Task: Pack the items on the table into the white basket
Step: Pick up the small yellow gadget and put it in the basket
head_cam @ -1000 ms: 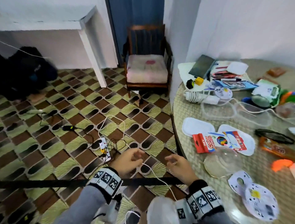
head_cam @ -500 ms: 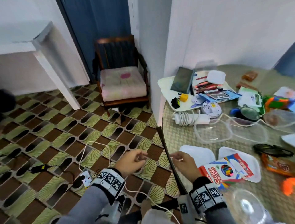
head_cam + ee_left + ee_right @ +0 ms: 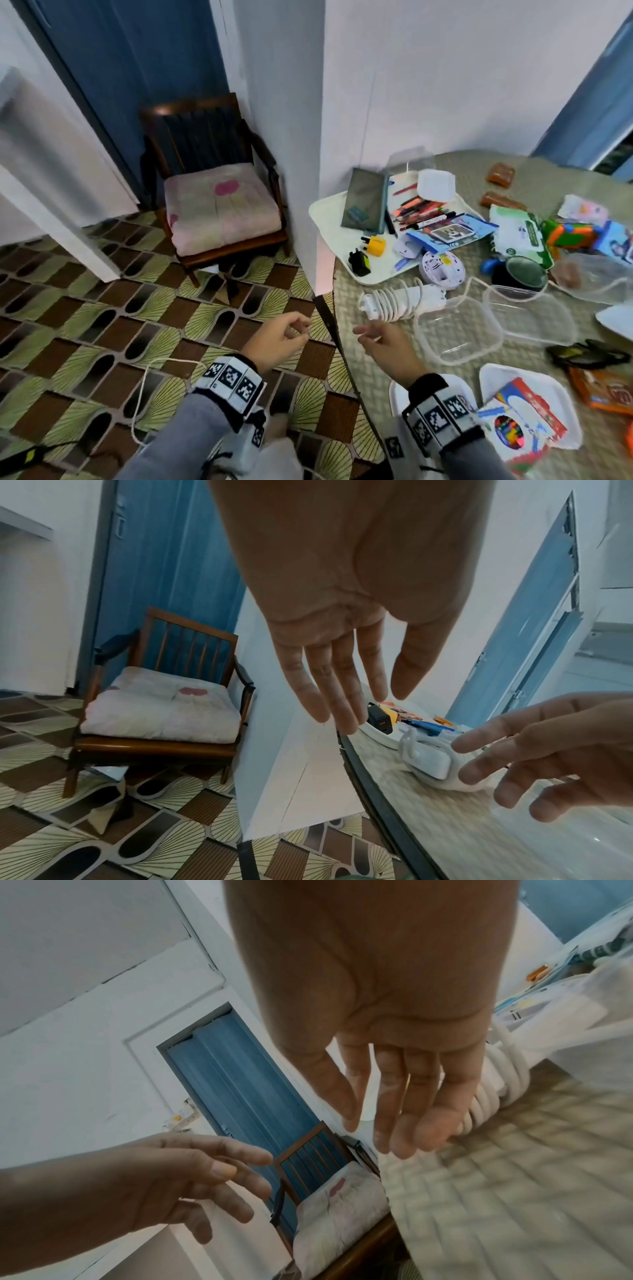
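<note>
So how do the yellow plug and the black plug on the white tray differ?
The yellow plug is bright yellow and lies farther back on the white tray; the black plug is dark with a lime-green side and sits nearer the tray's front edge. The yellow one looks a bit stubbier, the black one longer. Both are small chargers with their dark prongs pointing left, lying close together, neither touched by a hand.
</note>
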The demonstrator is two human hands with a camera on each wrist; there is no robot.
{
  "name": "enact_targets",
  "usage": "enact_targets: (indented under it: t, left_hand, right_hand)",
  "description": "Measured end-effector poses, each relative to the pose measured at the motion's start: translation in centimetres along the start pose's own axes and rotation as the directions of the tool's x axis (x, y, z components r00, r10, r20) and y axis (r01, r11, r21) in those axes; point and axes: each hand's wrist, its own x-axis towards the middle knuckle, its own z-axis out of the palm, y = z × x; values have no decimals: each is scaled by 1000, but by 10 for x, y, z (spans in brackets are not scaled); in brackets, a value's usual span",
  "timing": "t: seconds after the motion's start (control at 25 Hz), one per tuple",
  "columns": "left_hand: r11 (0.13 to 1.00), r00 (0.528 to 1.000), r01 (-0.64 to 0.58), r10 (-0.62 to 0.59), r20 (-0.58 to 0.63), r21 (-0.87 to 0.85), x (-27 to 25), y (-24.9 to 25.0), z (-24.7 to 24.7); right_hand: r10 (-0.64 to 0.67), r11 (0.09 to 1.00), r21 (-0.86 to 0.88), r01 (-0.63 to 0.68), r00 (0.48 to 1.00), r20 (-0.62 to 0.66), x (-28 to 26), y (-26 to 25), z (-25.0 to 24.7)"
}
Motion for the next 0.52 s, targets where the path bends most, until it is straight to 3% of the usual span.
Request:
enact_targets:
  t: [0.2, 0.32, 0.4, 0.52]
  left_hand:
    - [999, 999, -38, 38, 18, -29, 70, -1, -26]
    - [995, 992, -97, 95, 79, 10, 132, 1, -49]
    - [992, 983, -118, 111, 149, 36, 166, 6, -61]
    - [983, 961, -167, 145, 237, 74, 203, 11, -71]
  right_hand:
    - [-23, 999, 30, 27, 989, -149, 52, -25, -14]
    - [-41, 998, -63, 25, 966, -257, 98, -42, -23]
    - [13, 992, -118, -54, 945, -327, 126, -49, -28]
    - [162, 927, -285, -246, 944, -287, 167, -50, -24]
